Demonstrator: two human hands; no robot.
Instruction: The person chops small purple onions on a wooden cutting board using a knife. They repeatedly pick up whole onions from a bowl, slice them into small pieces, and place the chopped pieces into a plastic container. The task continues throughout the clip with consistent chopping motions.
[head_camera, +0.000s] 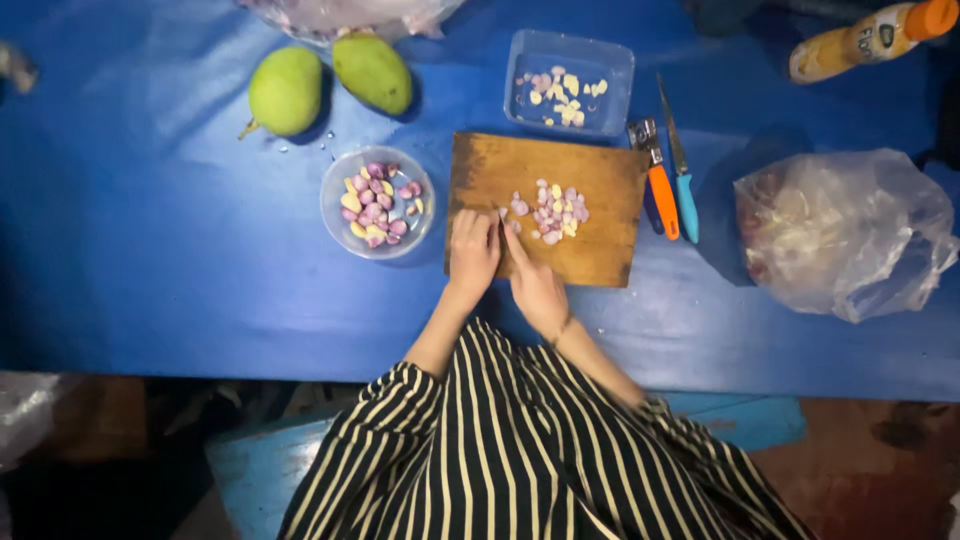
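Observation:
My left hand rests on the near left part of a wooden cutting board, fingers curled down over a small pale piece that is mostly hidden. My right hand is right beside it, closed on a thin dark knife whose blade lies between the two hands. A small pile of sliced pink shallot and pale garlic pieces lies on the board just beyond my fingertips.
On the blue table: a round clear bowl of peeled shallots and garlic left of the board, a clear rectangular tub with slices behind it, two green mangoes, an orange-handled tool, a blue-handled knife, a plastic bag, a bottle.

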